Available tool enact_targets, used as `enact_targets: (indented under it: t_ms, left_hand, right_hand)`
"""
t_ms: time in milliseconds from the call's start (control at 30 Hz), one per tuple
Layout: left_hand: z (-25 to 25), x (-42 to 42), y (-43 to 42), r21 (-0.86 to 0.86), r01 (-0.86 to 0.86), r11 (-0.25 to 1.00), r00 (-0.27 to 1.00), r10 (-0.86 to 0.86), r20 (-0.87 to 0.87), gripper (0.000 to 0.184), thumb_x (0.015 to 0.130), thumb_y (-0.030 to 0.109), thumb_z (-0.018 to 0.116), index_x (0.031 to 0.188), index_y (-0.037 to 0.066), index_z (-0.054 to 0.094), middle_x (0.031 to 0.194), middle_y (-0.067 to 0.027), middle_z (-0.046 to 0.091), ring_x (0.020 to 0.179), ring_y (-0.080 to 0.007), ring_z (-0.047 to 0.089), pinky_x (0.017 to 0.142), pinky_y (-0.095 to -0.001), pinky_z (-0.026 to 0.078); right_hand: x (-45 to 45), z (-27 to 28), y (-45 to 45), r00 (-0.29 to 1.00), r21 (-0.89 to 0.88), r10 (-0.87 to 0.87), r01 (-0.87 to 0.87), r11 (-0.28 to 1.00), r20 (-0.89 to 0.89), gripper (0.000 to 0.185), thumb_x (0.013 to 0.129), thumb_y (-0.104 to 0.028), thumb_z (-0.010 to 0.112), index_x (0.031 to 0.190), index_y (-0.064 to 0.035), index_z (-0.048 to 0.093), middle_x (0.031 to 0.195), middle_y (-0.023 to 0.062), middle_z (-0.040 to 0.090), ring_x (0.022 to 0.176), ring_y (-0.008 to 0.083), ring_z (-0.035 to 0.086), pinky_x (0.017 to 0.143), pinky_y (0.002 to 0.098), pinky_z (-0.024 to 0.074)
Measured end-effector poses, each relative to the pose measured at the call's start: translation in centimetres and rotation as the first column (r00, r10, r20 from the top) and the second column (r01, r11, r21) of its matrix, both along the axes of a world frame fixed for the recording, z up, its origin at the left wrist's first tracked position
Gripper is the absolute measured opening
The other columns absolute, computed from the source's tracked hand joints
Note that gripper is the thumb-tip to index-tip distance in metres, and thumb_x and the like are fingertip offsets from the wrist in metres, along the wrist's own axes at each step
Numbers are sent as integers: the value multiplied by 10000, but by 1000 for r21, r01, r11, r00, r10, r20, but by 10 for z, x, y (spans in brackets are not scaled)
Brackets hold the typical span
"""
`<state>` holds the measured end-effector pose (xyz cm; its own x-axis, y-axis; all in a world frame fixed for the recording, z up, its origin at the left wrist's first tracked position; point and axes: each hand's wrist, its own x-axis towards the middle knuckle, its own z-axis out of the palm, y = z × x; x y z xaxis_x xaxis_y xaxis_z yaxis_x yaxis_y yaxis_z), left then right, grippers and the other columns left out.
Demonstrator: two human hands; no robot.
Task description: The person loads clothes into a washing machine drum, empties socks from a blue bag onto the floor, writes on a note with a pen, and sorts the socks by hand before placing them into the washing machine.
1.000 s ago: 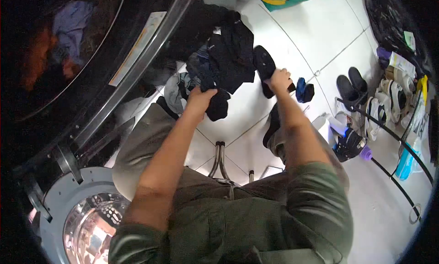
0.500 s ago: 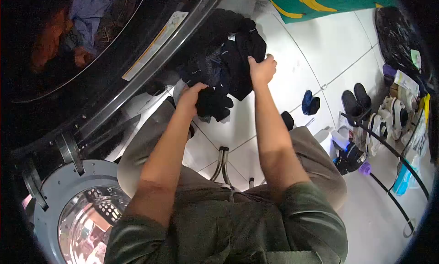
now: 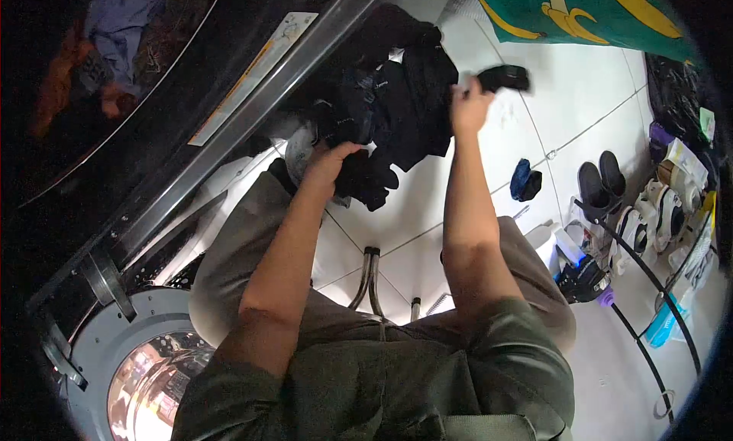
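Observation:
A heap of black clothes (image 3: 416, 97) lies on the floor in front of me, against the washer's edge. My left hand (image 3: 328, 168) is closed at the near side of the heap, gripping a bunch of black socks (image 3: 369, 183). To the right of the heap, my right hand (image 3: 472, 111) is closed on a black sock (image 3: 505, 78), which is folded or bunched and slightly blurred. Some grey see-through fabric (image 3: 300, 147) shows beside my left hand. On the tiles to the right sits a rolled blue and black sock pair (image 3: 525, 180).
A front-load washer (image 3: 252, 82) with clothes inside fills the left, its round door (image 3: 149, 311) hanging open near my knee. Black slippers (image 3: 601, 180), sneakers (image 3: 645, 219) and a black cable (image 3: 641, 246) lie at right. A green banana-print bag (image 3: 527, 17) hangs at upper right.
My right hand has moved right, away from the heap, and now carries a black sock. My left hand stays nearly in place. The view has shifted slightly.

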<state>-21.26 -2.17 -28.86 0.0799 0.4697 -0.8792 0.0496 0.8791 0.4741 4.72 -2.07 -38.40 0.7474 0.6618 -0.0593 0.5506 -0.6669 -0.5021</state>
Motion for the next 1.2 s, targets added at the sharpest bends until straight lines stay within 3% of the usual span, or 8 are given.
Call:
enact_targets:
  t_ms: [333, 533, 667, 733, 800, 867, 1067, 1200]
  left_hand:
    - [-8, -5, 3, 30, -11, 1000, 998, 9, 63, 586, 645, 168, 693, 1158, 23, 452, 1049, -131, 551, 932, -257, 562, 792, -366, 478]
    - [-24, -3, 0, 0, -115, 993, 957, 111, 268, 586, 655, 209, 708, 1153, 9, 474, 1062, -124, 558, 1007, -248, 526, 868, -373, 419]
    - [-23, -18, -5, -3, -41, 999, 936, 39, 350, 566, 677, 220, 702, 1156, 10, 483, 1107, -95, 551, 1040, -239, 508, 930, -359, 367]
    - [-2, -8, 4, -52, -54, 997, 931, 69, 358, 574, 675, 208, 699, 1161, 1, 474, 1121, -102, 542, 1042, -243, 509, 926, -367, 373]
    - [7, -6, 4, -21, -73, 997, 962, 76, 263, 462, 708, 241, 668, 1099, 41, 525, 1072, -96, 565, 1016, -245, 522, 918, -365, 400]
    - [3, -5, 5, -58, -88, 994, 965, 100, 243, 530, 680, 216, 685, 1135, 22, 494, 1099, -104, 549, 1022, -251, 518, 913, -366, 397]
    - [11, -6, 11, -144, -37, 989, 965, 73, 254, 656, 645, 197, 714, 1199, -3, 426, 1150, -115, 514, 1064, -274, 488, 936, -359, 374]
    - [2, -11, 7, -140, -40, 989, 951, 81, 297, 668, 662, 229, 715, 1218, 10, 416, 1181, -115, 497, 1103, -259, 459, 963, -360, 348]
  right_hand:
    - [31, 75, -8, 929, 410, -288, 176, 895, 230, 190, 651, -229, 617, 744, -65, 645, 893, 166, 508, 812, 359, 520, 696, 440, 435]
    - [-47, 142, -16, 934, 270, 341, -302, 914, -109, 133, 574, -112, 604, 601, -19, 512, 632, 94, 442, 608, 241, 471, 551, 333, 389]
    - [-78, 138, -6, 107, 459, 748, -729, 507, -655, 177, 607, -196, 681, 732, -80, 634, 725, 93, 568, 744, 250, 565, 651, 370, 454]
    - [-60, 83, 10, 218, 124, 99, 104, 987, -971, 215, 637, -172, 685, 832, -99, 632, 853, 107, 578, 833, 262, 556, 718, 390, 456]
    - [-65, 47, 18, 969, -44, -228, 225, 973, -95, 251, 662, -171, 678, 894, -99, 615, 1024, 130, 539, 941, 308, 525, 748, 423, 455]
    - [-56, 2, 8, 999, -90, 49, -48, 995, 14, 266, 673, -187, 671, 912, -91, 606, 1082, 140, 505, 956, 324, 512, 754, 430, 454]
    - [37, -19, -18, 292, 299, 146, 597, 745, -945, 304, 710, -101, 458, 987, 1, 528, 938, 154, 569, 815, 310, 579, 749, 411, 484]
    - [36, 61, -39, 140, 397, 451, 737, 547, -881, 351, 713, -88, 460, 1050, 6, 477, 1035, 150, 551, 938, 313, 561, 855, 429, 455]
